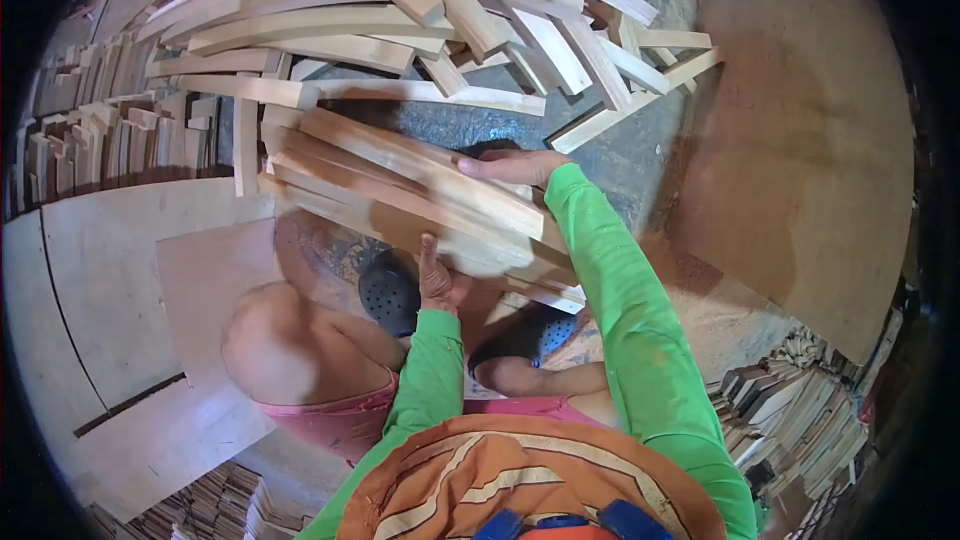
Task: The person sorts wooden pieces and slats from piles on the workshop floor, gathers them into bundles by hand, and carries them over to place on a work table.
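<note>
A bundle of wooden strips (400, 180) lies slantwise in front of me, above my feet. My left hand (440, 282) presses against its near side, thumb pointing up along the wood and the other fingers hidden underneath. At the far side, my right hand (512, 168) grips the bundle near its right end, with the thumb laid on the top strip. Several strips are stacked side by side between the two hands, their ends uneven. Just beyond the bundle, a long pale strip (430, 93) lies crosswise.
A loose heap of wooden pieces (330, 20) spreads across the far floor. Upright stacks of short wood (110, 145) stand at left, and more stacks (790, 405) at lower right. Large brown board (800, 140) lies right; pale boards (140, 270) lie left. My dark clogs (388, 292) are below.
</note>
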